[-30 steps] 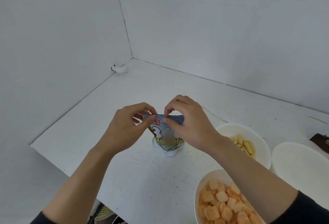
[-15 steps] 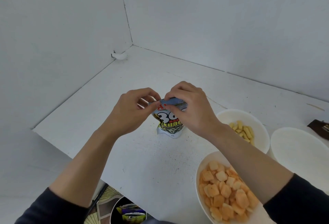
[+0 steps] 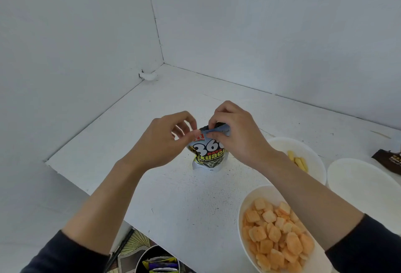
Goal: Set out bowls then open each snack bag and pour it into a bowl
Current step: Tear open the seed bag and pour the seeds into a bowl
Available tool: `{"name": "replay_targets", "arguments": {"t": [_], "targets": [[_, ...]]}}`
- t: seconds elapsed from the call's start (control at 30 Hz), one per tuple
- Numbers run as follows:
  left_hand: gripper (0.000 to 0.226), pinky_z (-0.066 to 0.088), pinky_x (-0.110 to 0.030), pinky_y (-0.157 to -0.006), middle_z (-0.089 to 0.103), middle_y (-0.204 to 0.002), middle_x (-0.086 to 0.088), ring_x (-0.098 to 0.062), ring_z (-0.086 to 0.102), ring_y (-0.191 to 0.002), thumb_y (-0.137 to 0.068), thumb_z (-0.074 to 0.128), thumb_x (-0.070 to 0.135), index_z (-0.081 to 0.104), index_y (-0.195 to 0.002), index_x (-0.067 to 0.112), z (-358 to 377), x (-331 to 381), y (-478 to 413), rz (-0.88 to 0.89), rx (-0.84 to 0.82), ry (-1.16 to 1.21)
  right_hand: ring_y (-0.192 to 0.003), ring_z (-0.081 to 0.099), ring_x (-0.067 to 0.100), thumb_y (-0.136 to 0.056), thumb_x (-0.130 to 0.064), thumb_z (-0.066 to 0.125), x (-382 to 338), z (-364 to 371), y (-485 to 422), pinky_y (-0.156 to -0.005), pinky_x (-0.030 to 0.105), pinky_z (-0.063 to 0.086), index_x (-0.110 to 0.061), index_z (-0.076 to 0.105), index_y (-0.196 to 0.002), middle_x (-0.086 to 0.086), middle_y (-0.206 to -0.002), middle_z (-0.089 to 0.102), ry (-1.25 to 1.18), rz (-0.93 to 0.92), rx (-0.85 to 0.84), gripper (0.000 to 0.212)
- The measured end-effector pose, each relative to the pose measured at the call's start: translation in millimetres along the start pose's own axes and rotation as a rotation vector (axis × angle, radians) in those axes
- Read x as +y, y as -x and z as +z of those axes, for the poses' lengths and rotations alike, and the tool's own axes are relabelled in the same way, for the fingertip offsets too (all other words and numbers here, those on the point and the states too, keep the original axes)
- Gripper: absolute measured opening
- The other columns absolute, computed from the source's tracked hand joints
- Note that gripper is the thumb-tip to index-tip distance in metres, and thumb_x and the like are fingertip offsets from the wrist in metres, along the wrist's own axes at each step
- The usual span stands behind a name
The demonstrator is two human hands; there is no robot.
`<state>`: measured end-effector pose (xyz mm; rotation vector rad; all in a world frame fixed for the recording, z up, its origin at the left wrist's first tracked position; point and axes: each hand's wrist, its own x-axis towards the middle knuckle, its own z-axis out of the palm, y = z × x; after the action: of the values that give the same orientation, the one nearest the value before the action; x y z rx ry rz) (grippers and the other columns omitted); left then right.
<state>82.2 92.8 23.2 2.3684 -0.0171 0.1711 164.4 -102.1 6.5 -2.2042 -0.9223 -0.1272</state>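
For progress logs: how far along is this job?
Done: near white bowl holds orange square crackers, far white bowl yellow sticks. In hand: left hand and right hand pinch the grey standing pouch at its top. Left: filling the empty white bowl; a brown packet waits.

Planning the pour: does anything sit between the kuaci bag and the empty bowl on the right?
Yes. The bowl of yellow sticks sits between the kuaci bag and the empty bowl; the bag would likely pass over it.
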Motion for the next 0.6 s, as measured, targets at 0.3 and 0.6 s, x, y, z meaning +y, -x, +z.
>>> {"name": "replay_targets", "arguments": {"t": [0.3, 0.6], "targets": [[0.014, 0.056, -0.03, -0.066, 0.072, -0.09, 0.01, -0.016, 0.073, -0.077, -0.097, 0.065, 0.023, 0.067, -0.095, 0.036, 2.3, 15.3, -4.2, -0.011, -0.066, 0.078, -0.096, 0.055, 0.014, -0.086, -0.019, 0.076, 6.6, 4.5, 6.5, -0.081, 0.028, 0.045, -0.019, 0.077, -0.09, -0.009, -0.095, 0.062, -0.134, -0.02, 0.07, 0.004], [0.008, 0.057, -0.031, -0.077, 0.076, -0.086, 0.001, -0.022, 0.073, -0.089, -0.094, 0.071, 0.034, 0.067, -0.1, 0.032, 1.2, 22.6, -10.6, -0.196, -0.183, 0.277, -0.107, 0.053, 0.014, -0.087, -0.016, 0.076, 8.7, -12.8, -1.0, -0.093, 0.04, 0.047, -0.016, 0.076, -0.09, -0.01, -0.098, 0.067, -0.205, -0.035, -0.175, 0.003]]}}
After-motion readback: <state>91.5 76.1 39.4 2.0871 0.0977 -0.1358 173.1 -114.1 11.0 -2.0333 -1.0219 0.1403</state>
